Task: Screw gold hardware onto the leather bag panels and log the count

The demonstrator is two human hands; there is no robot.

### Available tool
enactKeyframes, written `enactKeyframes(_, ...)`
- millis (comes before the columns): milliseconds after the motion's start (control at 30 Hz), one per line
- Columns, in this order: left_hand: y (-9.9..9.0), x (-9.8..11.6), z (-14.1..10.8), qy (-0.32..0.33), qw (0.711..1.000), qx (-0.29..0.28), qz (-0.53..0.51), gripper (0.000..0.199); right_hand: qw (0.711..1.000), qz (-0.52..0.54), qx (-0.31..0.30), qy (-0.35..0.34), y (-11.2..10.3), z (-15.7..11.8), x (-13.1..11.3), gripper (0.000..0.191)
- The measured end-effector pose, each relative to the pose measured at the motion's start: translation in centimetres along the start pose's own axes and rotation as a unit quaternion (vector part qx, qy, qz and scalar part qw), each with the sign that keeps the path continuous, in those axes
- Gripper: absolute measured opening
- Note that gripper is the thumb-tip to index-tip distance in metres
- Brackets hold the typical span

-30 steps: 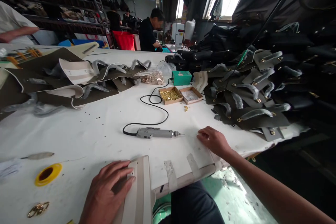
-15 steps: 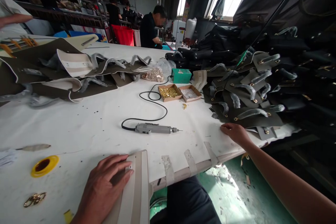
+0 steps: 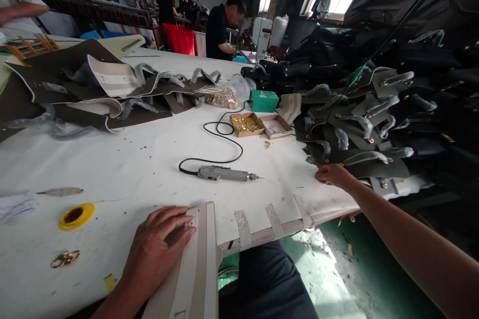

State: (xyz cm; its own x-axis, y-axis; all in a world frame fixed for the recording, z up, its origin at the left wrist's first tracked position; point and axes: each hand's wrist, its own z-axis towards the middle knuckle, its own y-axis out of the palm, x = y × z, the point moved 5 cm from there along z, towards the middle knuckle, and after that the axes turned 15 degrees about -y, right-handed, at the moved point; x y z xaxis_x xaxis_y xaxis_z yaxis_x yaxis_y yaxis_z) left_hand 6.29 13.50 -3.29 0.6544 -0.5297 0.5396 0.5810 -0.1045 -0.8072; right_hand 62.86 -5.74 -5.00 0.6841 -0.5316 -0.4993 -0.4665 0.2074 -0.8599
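Note:
My left hand (image 3: 159, 249) lies over a beige bag panel (image 3: 204, 249) at the table's front edge. Its fingers are stretched out, with thumb and fingertips beside a small slotted plate on the panel. Out to the right, my right hand (image 3: 333, 175) rests on the table with its fingers curled together; what they hold, if anything, is hidden. That hand is beside a pile of dark bag panels (image 3: 368, 167) with plastic-wrapped handles. Between and beyond my hands lies a grey electric screwdriver (image 3: 226, 173), its bit pointing right and its black cord running back.
Behind the screwdriver stand a carton tray of gold fittings (image 3: 245, 123), a second carton tray (image 3: 277, 126) and a green box (image 3: 264, 101). More wrapped panels (image 3: 145, 118) lie left. Nearer are a yellow tape roll (image 3: 76, 217) and gold clasps (image 3: 66, 258). A co-worker (image 3: 219, 35) is beyond.
The view has shifted slightly, so most things appear a little to the right. My left hand stays on the panel, and my right hand stays curled beside the pile.

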Motion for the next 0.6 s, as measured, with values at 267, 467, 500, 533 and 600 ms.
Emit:
enactKeyframes(267,-0.1,-0.1,-0.4,-0.021,1.000,-0.009,0.001,0.019,0.999,0.038,0.011,-0.008,-0.2,-0.8,-1.4,0.010)
enactKeyframes(467,-0.1,0.1,-0.4,-0.025,1.000,-0.006,-0.001,0.019,0.989,0.128,-0.003,-0.067,3.2,-2.6,-6.7,0.037)
enactKeyframes(500,-0.1,0.2,-0.4,-0.026,1.000,-0.005,-0.001,0.019,0.986,0.145,-0.020,-0.081,4.2,-2.8,-7.9,0.038)
enactKeyframes(533,-0.1,0.2,-0.4,-0.027,1.000,-0.004,0.000,0.019,0.982,0.159,-0.035,-0.095,5.2,-3.0,-9.1,0.037)
enactKeyframes(600,-0.2,0.4,-0.5,-0.029,1.000,-0.003,0.002,0.018,0.975,0.180,-0.056,-0.117,6.9,-2.9,-11.1,0.034)
